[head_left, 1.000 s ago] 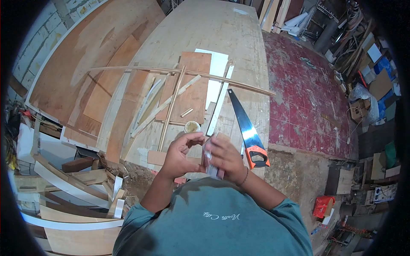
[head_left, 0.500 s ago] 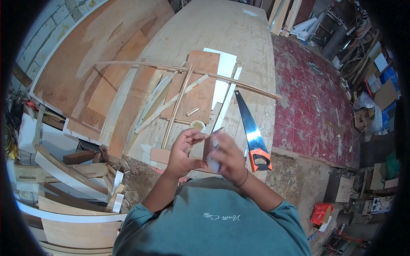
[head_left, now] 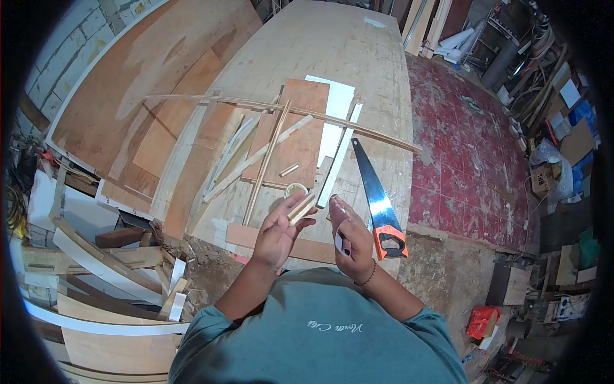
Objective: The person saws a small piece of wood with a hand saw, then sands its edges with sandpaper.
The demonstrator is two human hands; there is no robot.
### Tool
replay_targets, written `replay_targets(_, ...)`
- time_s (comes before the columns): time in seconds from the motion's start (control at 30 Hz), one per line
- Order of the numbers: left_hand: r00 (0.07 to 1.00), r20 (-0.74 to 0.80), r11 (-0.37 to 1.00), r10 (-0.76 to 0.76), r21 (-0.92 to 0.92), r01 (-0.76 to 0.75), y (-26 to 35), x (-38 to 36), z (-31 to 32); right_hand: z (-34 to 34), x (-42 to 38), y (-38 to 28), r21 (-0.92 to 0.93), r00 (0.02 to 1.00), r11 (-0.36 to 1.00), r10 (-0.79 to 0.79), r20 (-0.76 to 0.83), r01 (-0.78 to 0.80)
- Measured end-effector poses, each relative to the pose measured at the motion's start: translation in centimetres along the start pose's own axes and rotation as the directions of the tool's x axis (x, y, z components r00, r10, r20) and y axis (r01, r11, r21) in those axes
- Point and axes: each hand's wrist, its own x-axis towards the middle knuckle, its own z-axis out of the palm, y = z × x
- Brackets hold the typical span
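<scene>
Close to my body, my left hand (head_left: 275,238) is closed on a short wooden strip (head_left: 302,208), which slants up to the right across the fingers. My right hand (head_left: 355,237) is beside it, curled around a small whitish piece (head_left: 339,240) mostly hidden by the palm and thumb. A gap separates the two hands. Just beyond my left fingers stands a small round tub (head_left: 296,189), partly covered. Another short wooden piece (head_left: 289,170) lies on the reddish-brown board (head_left: 306,137). To the right of my right hand, a handsaw (head_left: 374,192) with an orange and black handle rests on the table.
Long thin strips (head_left: 377,134) cross the plywood table (head_left: 320,38), over a white sheet (head_left: 334,121). A white-faced strip (head_left: 339,160) ends near my hands. Large panels (head_left: 173,83) lean at left; curved offcuts (head_left: 102,262) are piled below. Red flooring (head_left: 460,153) is at right.
My hands have moved apart, the right one shifting right and slightly down. The short wooden strip now shows clearly in my left hand.
</scene>
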Motion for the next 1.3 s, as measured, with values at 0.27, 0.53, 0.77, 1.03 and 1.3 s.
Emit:
replay_targets(0.27, 0.999, -0.011, 0.999, 0.046, 0.018, -0.046, -0.7, -0.8, 1.1, 1.4, 0.4, -1.7, -0.099, 0.99, 0.992, -0.069, 0.122, 0.082)
replay_targets(0.53, 0.999, 0.043, 0.999, -0.004, -0.044, 0.006, 0.1, -1.9, 0.1, 2.6, -0.5, -1.4, -0.024, 0.97, 0.985, -0.165, 0.18, 0.172)
replay_targets(0.77, 0.988, 0.135, 0.995, -0.078, 0.068, 0.069, 1.7, -2.9, 0.4, 0.2, 1.2, 0.3, -0.171, 0.993, 0.984, -0.034, 0.114, 0.054)
replay_targets(1.03, 0.986, 0.162, 0.979, 0.045, 0.191, -0.076, 2.6, -1.8, 0.3, -1.6, 0.4, -2.3, -0.117, 0.923, 0.935, -0.302, 0.239, 0.336)
replay_targets(1.3, 0.932, 0.324, 0.936, 0.164, 0.248, -0.251, 2.3, -0.6, -0.1, -0.7, 0.4, -2.3, -0.136, 0.898, 0.91, -0.346, 0.271, 0.391)
